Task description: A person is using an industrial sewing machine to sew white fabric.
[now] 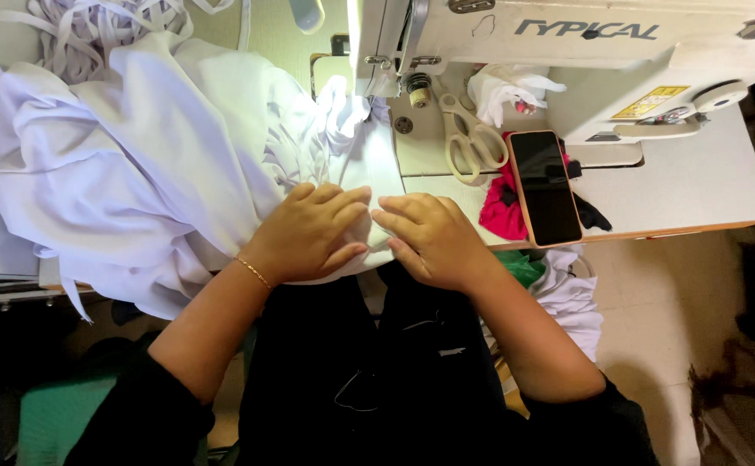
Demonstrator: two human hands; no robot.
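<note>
Both hands, left hand (313, 231) and right hand (427, 237), lie flat, fingers together, pressing the white fabric (149, 164) at the sewing table's (697, 185) front edge, apparently smoothing a fold, which next wants careful feeding toward the sewing machine (567, 52).

1. Left hand (313, 231) lies palm down, fingers together and pointing right, thumb tucked under near the front edge.
2. Right hand (429, 237) is palm down too, fingers pointing left, tips nearly meeting the left's.
3. Both forearms angle in from the lower corners, bare to the elbows.
</note>
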